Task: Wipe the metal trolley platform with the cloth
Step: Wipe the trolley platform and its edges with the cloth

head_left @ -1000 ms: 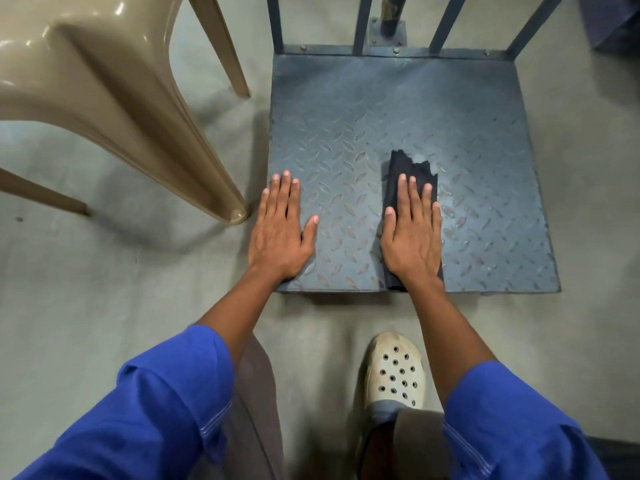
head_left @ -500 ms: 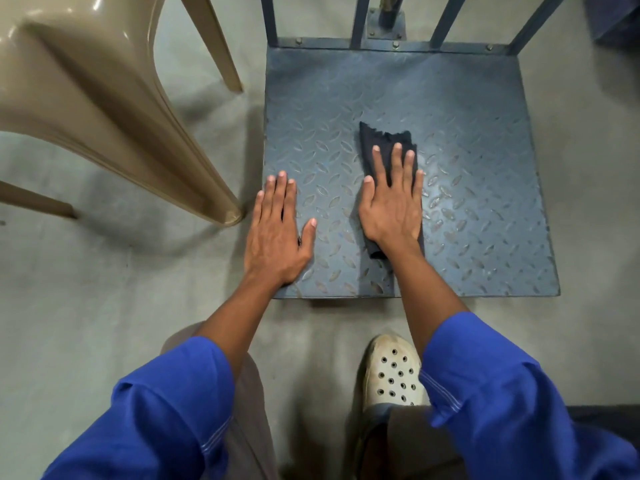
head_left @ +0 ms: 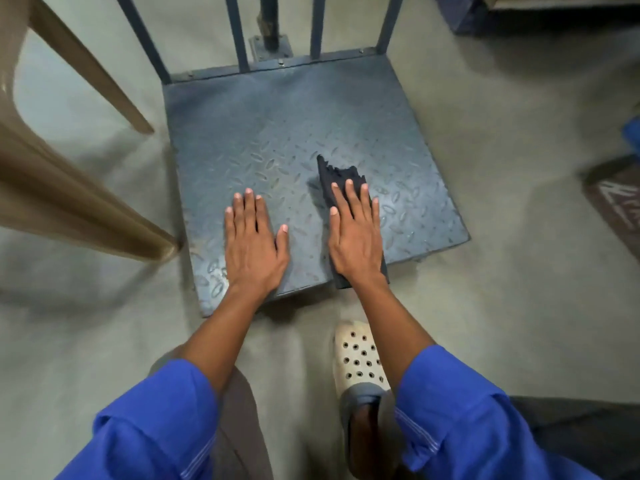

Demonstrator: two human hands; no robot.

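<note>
Now the right hand (head_left: pixel 356 244) presses flat, fingers (head_left: pixel 349 199) straight, on the dark cloth (head_left: pixel 337 176), which lies near-centre on the platform (head_left: pixel 294 116) with its tail over the front edge. The left hand (head_left: pixel 254 247) lies flat on bare metal, holding nothing. Advice: even palm pressure, overlapping strokes, reach the far corners by the bars (head_left: pixel 239 32).

Chair leg (head_left: pixel 114 216) crowds platform's (head_left: pixel 277 109) left edge.

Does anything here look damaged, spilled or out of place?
Nothing serious. The far edge of the cloth looks ragged or bunched, and its near end hangs slightly over the front edge of the platform, under the right hand. No spill or damage shows.
</note>
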